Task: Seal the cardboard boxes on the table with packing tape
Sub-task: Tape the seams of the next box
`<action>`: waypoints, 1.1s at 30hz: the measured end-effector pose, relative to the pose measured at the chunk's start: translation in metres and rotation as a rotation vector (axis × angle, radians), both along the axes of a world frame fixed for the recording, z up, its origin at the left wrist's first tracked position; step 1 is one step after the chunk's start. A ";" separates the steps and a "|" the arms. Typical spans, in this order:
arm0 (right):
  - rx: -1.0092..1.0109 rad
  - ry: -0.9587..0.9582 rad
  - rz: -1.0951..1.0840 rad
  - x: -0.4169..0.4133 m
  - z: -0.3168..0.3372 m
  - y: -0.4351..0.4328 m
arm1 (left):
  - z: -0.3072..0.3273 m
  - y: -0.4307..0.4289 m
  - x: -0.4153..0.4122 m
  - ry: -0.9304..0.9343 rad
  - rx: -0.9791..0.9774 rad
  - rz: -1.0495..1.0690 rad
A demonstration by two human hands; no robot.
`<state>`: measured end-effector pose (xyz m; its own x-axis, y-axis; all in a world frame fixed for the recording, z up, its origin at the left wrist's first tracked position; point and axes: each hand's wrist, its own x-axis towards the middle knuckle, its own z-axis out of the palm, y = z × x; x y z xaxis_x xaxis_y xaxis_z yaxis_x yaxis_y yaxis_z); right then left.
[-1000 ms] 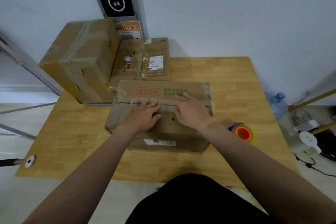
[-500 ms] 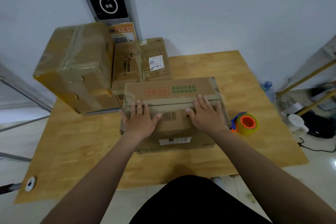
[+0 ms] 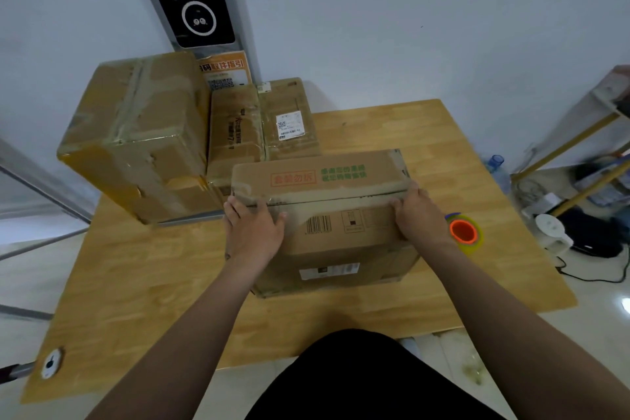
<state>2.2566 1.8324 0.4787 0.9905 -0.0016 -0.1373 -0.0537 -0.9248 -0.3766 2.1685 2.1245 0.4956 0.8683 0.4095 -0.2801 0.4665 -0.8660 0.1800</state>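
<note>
Brown cardboard box (image 3: 341, 235) lies under our fingers on the light wooden table (image 3: 153, 283). We press our left hand (image 3: 254, 232) and right hand (image 3: 416, 215) flat at the flap seam's ends, fingers together, thumbs spread. Just right of our right fingers sits an orange-cored tape roll (image 3: 463, 232); beyond the left fingertips, taped brown cartons (image 3: 136, 133).

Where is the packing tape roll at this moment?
Head view: the tape roll sits on the table, right of the front box, beside the right hand.
</note>
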 end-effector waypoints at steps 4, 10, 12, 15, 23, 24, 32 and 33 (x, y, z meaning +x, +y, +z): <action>0.133 0.000 -0.027 0.009 0.004 -0.008 | 0.000 0.006 0.008 -0.135 -0.126 0.128; 0.207 0.140 -0.084 0.023 0.016 -0.009 | -0.004 0.030 0.021 -0.168 -0.187 0.265; 0.224 0.189 -0.080 0.028 0.021 -0.008 | -0.005 0.036 0.021 -0.144 -0.202 0.290; 0.296 0.246 -0.066 0.029 0.026 -0.011 | -0.004 0.044 0.019 -0.094 -0.260 0.276; 0.251 0.260 -0.071 0.027 0.020 -0.005 | -0.011 0.046 0.018 -0.023 -0.266 0.322; 0.194 0.271 -0.077 0.024 0.020 0.000 | -0.010 0.041 0.019 -0.010 -0.256 0.352; -0.244 0.153 0.331 -0.010 0.013 0.041 | -0.004 -0.016 0.004 0.003 0.043 -0.232; -0.231 0.156 0.401 -0.014 0.014 0.047 | -0.005 -0.025 0.003 -0.010 0.007 -0.328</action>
